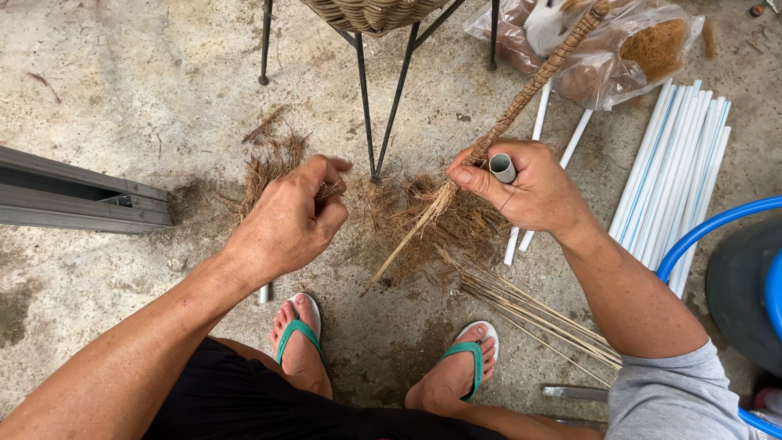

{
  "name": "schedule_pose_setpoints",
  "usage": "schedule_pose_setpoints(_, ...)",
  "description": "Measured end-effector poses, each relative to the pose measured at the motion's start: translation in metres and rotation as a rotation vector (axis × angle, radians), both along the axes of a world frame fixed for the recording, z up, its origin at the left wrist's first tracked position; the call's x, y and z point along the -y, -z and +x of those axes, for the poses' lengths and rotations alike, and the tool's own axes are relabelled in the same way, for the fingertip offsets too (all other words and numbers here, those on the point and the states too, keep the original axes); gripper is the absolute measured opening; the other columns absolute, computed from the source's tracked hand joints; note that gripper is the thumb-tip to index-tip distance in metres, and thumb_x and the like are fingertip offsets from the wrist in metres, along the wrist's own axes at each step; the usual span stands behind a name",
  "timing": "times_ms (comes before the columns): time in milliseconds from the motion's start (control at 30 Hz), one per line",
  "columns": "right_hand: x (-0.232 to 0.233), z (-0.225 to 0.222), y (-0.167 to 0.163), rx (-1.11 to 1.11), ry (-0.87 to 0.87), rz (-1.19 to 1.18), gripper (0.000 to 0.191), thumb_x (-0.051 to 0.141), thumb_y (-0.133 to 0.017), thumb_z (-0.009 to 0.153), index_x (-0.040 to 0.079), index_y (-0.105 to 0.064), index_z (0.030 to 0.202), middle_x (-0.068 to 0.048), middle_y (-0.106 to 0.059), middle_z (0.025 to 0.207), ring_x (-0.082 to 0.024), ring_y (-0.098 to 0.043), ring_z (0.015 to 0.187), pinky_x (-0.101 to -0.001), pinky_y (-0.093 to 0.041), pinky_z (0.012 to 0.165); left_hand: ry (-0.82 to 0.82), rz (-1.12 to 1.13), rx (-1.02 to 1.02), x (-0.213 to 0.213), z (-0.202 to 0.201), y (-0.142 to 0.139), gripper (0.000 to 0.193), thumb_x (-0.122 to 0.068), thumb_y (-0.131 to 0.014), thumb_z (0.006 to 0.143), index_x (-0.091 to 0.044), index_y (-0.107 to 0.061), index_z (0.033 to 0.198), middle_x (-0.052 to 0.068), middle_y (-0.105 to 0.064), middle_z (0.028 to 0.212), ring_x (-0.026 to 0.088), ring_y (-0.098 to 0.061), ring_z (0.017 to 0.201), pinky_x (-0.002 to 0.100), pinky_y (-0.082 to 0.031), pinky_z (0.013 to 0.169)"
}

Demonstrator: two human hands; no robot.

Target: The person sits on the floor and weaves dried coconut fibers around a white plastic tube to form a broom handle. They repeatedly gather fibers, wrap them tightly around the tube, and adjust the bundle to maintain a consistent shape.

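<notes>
My right hand (533, 187) grips a short grey tube (503, 167) together with a long fibre-wrapped stick (542, 77) that slants up to the right. Loose brown fibre strands (423, 220) hang from the stick's lower end below my thumb. My left hand (293, 220) is closed on a pinch of brown coconut fibre (330, 191). More fibre lies heaped on the concrete floor between both hands (452, 236) and to the left (265, 167).
Black metal legs (383, 106) of a wicker seat stand just beyond my hands. White plastic pipes (676, 171) lie at right, a clear bag of fibre (611, 49) at top right. Thin sticks (529, 314) lie by my right foot. Grey metal rails (73, 195) lie at left.
</notes>
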State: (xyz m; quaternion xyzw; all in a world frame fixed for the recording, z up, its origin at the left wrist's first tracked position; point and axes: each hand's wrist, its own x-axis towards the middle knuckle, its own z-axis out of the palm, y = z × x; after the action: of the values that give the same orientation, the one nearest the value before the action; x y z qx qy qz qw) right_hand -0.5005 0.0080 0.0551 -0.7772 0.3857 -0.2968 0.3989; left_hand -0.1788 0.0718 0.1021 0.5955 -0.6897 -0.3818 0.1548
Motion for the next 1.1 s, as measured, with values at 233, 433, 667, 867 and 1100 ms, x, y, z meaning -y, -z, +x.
schedule_pose_setpoints(233, 0.003, 0.001, 0.000, 0.015, -0.011, 0.057, 0.027, 0.028, -0.071, 0.097, 0.002, -0.073, 0.090, -0.012, -0.080, 0.104, -0.014, -0.077, 0.084, -0.0309, -0.063, 0.065, -0.010, -0.003, -0.025, 0.001, -0.007, -0.015, 0.014, -0.007, -0.051, 0.093, -0.006, -0.057, 0.105, 0.006, -0.063, 0.057, 0.015, -0.063, 0.049, 0.038, -0.052, 0.047)
schedule_pose_setpoints(433, 0.001, 0.002, -0.001, 0.005, -0.010, 0.070, 0.028, 0.029, -0.072, 0.096, 0.002, -0.073, 0.090, -0.012, -0.080, 0.105, -0.015, -0.077, 0.084, -0.0311, -0.063, 0.066, 0.075, 0.012, -0.103, -0.003, -0.005, -0.009, 0.028, -0.010, -0.045, 0.090, -0.005, -0.039, 0.117, 0.009, -0.058, 0.065, 0.024, -0.060, 0.059, 0.047, -0.050, 0.059)
schedule_pose_setpoints(667, 0.001, 0.006, -0.004, 0.101, -0.048, 0.112, 0.027, 0.028, -0.072, 0.096, 0.002, -0.072, 0.090, -0.013, -0.079, 0.104, -0.014, -0.076, 0.086, -0.0304, -0.063, 0.070, 0.118, 0.033, -0.170, -0.001, -0.002, -0.004, 0.026, -0.011, -0.035, 0.095, -0.004, -0.050, 0.115, 0.009, -0.052, 0.076, 0.023, -0.058, 0.071, 0.046, -0.052, 0.070)
schedule_pose_setpoints(867, -0.001, 0.007, -0.005, 0.063, -0.035, 0.099, 0.029, 0.026, -0.074, 0.095, 0.002, -0.069, 0.079, -0.014, -0.080, 0.102, -0.015, -0.077, 0.086, -0.0325, -0.061, 0.066, 0.212, -0.083, -0.191, 0.003, -0.003, 0.000, 0.036, -0.010, -0.039, 0.104, -0.002, -0.057, 0.134, 0.009, -0.059, 0.097, 0.022, -0.065, 0.093, 0.043, -0.056, 0.087)
schedule_pose_setpoints(1100, -0.001, 0.003, 0.001, 0.108, -0.041, 0.071, 0.037, 0.027, -0.074, 0.096, 0.006, -0.060, 0.068, -0.015, -0.079, 0.100, -0.019, -0.078, 0.097, -0.0323, -0.063, 0.069, 0.208, -0.198, -0.119, -0.003, -0.012, 0.003, 0.038, -0.014, -0.059, 0.099, -0.010, -0.064, 0.137, 0.010, -0.074, 0.101, 0.023, -0.063, 0.102, 0.039, -0.054, 0.094)
